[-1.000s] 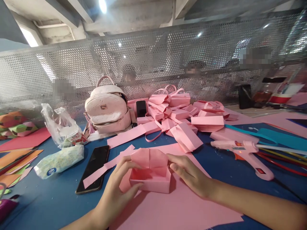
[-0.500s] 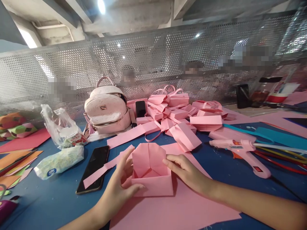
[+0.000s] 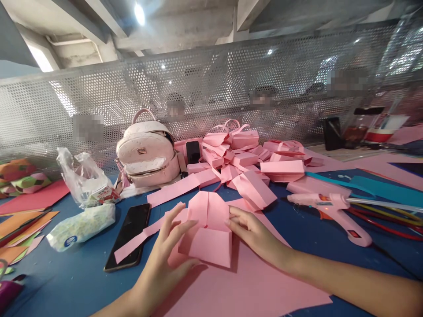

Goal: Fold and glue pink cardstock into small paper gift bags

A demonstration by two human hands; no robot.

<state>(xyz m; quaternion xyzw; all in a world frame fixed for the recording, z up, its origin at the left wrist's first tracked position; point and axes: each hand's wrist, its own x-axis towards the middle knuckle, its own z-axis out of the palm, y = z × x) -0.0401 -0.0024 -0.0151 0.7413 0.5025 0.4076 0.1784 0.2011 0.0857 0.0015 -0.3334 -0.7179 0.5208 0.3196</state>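
Note:
A folded pink paper box [image 3: 210, 246] with a raised, round-cornered back flap stands tilted above a large pink sheet [image 3: 251, 286]. My right hand [image 3: 246, 226] pinches the right edge of its back flap between thumb and fingers. Around the left side of the box is my left hand [image 3: 170, 244], fingers spread apart, thumb below the front wall and fingertips near the flap. Whether the left fingertips touch the paper is hard to tell. Left of that hand a pink paper strip [image 3: 130, 248] lies across a black phone [image 3: 132, 231].
A pink glue gun [image 3: 330, 204] with a cord lies to the right. Several folded pink paper pieces [image 3: 244, 154] are heaped behind the box. A pale backpack [image 3: 145, 152], a plastic bag [image 3: 86, 178] and a tissue pack [image 3: 81, 226] stand at the back left, before a perforated metal screen [image 3: 211, 88].
The box has tipped so its front wall faces up more and its inside is less visible. My left hand has loosened and its fingers have spread; my right hand keeps its pinch.

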